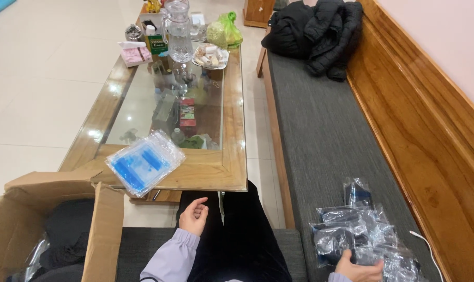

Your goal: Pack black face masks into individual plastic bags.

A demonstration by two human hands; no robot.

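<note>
My left hand (193, 215) rests palm up on my lap in black trousers, fingers loosely curled and holding nothing. My right hand (358, 270) lies at the lower right on a pile of clear plastic bags with dark folded items (359, 237) on the grey bench cushion (320, 130); its fingers grip the near edge of one bag. A stack of clear zip bags with blue sheets (144, 161) lies on the near corner of the glass-topped wooden coffee table (221, 169), just ahead of my left hand.
An open cardboard box (23, 219) with dark cloth inside stands at my left. On the table's far end are a glass jug (179, 31), a dish of snacks (211, 55), a pink tissue box (134, 53) and a green bag (225, 30). Black jackets (315, 31) lie on the bench's far end. A white cable (427, 248) runs beside the bags.
</note>
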